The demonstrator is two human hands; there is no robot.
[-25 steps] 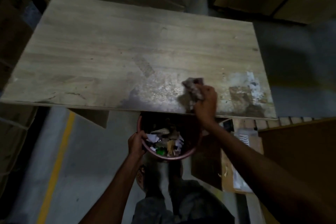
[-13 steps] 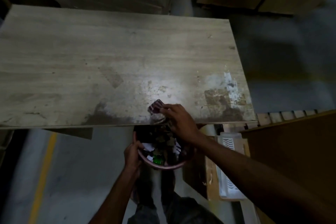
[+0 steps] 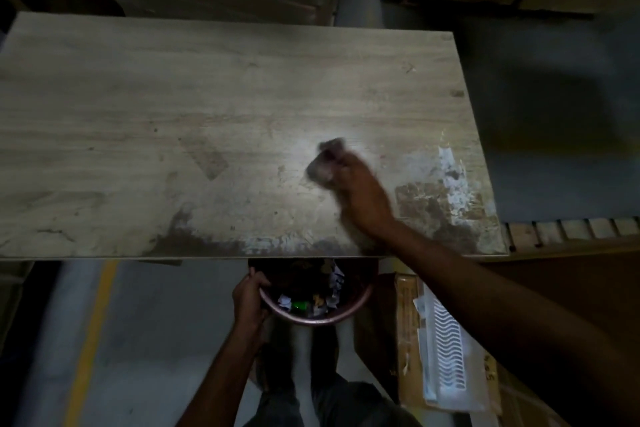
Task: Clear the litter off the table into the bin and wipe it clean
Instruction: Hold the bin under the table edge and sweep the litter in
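Fingers: right ones (image 3: 347,166) clench a crumpled cloth (image 3: 325,163) (blurred by motion); left ones (image 3: 257,282) curl over the rim of the bin (image 3: 313,322).
Table (image 3: 173,114): pale wood-grain top, stained dark along the near edge, with white scuffs and a brown patch at its right end.
Bin: round, pinkish rim, just below the near edge and partly tucked under it, held by the left hand (image 3: 247,302).
Right hand (image 3: 363,198): on the tabletop, right of centre, cloth against the wood.
Litter (image 3: 311,302): paper scraps and a green bit, inside the bin.
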